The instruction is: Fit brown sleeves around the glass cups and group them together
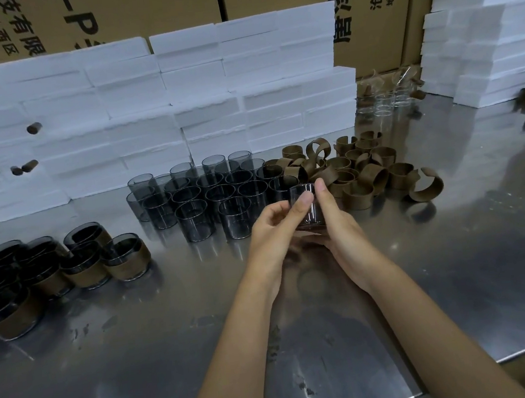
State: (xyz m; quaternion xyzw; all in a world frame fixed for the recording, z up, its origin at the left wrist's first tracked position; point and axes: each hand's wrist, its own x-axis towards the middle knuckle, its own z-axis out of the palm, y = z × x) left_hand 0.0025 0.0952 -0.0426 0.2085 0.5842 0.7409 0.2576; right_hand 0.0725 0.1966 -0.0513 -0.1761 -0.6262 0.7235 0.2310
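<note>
Both hands, left hand [272, 230] and right hand [335, 223], grasp one bare glass cup [307, 207] at centre frame; sleeved cups [83, 266] cluster lower left, while many unsleeved cups [203, 198] and loose sleeves [365, 171] wait behind.

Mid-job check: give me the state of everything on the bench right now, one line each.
Held glass cup: upright, lifted between both hands; whether a sleeve is on it cannot be told.
Left hand: fingers curled on the cup.
Right hand: fingers curled on the cup.
Bare cups: upright, clustered, unsleeved.
Sleeved cups: brown bands fitted, grouped at left.
Loose sleeves: heaped, unused.
Foam blocks: stacked behind.
</note>
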